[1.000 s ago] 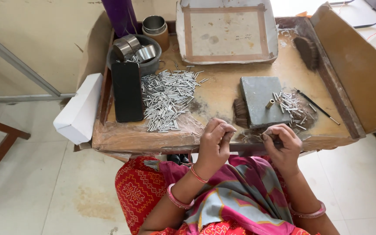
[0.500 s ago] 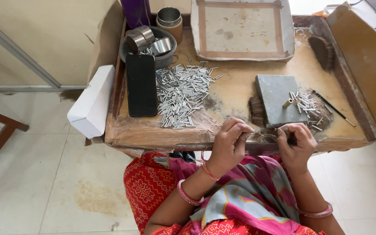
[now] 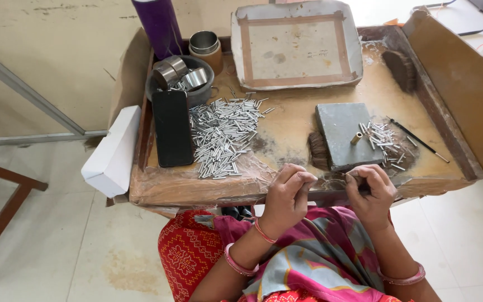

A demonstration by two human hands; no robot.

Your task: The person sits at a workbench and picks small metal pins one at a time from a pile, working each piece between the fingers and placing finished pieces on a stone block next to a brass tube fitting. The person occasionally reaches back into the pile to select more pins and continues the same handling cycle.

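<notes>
My left hand [image 3: 287, 194] hovers at the front edge of the wooden work tray [image 3: 197, 184], its fingers curled and pinched together; what they pinch is hidden. My right hand [image 3: 373, 193] is close beside it, fingers closed around a small dark piece [image 3: 360, 183]. Just beyond my hands lies a grey stone slab [image 3: 339, 126] with a short brass tube [image 3: 356, 137] on it. A small heap of silver tubes [image 3: 386, 144] lies at its right edge. A tuft of dark bristles [image 3: 319, 151] sits left of the slab.
A big pile of silver metal tubes [image 3: 222, 137] lies beside a black phone [image 3: 171, 127]. At the back stand a bowl of metal rings [image 3: 183, 83], a purple bottle [image 3: 160, 25], a metal cup [image 3: 204, 46], a cardboard tray [image 3: 297, 47] and a brush [image 3: 401, 70]. A white box [image 3: 113, 151] hangs off the left.
The view has drifted, so the table sits more to the right and lower. Both hands stay close together at the tray's front edge, fingers working slightly.
</notes>
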